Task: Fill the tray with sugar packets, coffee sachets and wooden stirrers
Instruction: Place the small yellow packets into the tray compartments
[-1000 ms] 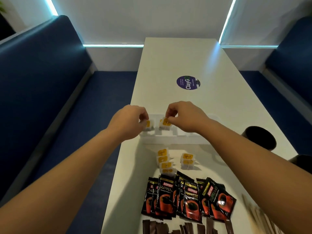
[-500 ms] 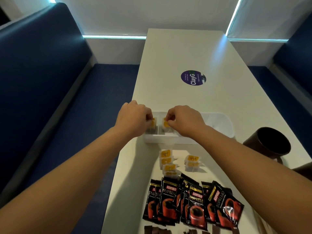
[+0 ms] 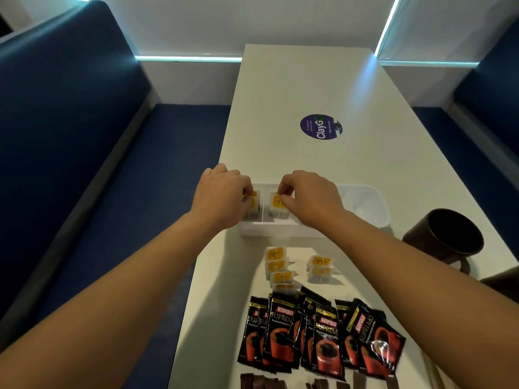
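A white divided tray (image 3: 362,197) lies across the table's middle. My left hand (image 3: 222,192) pinches a white sugar packet with a yellow label (image 3: 254,203) inside the tray's leftmost compartment. My right hand (image 3: 306,197) pinches another sugar packet (image 3: 276,204) in the compartment beside it. Several loose sugar packets (image 3: 276,265) lie in front of the tray, with two more (image 3: 320,266) to their right. Black and red Kopiko coffee sachets (image 3: 320,338) fan out nearer to me. Brown sachets (image 3: 264,383) show at the bottom edge. The stirrers are not clearly in view.
A dark mug (image 3: 449,234) stands right of the tray. A purple round sticker (image 3: 320,127) marks the far tabletop. Blue benches (image 3: 70,122) flank the white table (image 3: 295,88), whose left edge runs close to the tray.
Both hands stay at the tray's left end and have lowered their packets a little into the compartments. The view has shifted slightly.
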Demonstrator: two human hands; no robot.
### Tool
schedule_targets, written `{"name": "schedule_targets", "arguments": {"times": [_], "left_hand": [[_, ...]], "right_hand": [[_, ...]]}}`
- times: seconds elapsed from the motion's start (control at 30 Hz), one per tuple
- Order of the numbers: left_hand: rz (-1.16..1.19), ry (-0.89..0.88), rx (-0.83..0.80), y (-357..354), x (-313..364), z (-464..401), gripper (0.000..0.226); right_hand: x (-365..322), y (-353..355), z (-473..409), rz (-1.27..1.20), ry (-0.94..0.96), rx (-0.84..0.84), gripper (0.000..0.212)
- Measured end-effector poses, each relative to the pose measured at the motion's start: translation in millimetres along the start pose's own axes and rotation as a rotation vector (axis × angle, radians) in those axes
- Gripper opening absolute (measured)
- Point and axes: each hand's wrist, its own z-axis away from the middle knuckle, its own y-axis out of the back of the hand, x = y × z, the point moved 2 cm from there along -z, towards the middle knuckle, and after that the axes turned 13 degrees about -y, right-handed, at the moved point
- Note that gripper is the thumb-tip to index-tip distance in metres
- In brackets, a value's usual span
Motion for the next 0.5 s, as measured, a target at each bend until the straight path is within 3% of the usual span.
{"name": "schedule_targets", "arguments": {"times": [0.3,0.5], "left_hand": [[0.074,0.030,0.052,18,14,5,0.020],[0.275,-0.014,0.059,35,41,28,0.016]], "right_hand": [[-3,21,12,-0.053,-0.008,-0.004,0.015],[9,47,47,-0.086,-0.029,-0.179,0.010]]}}
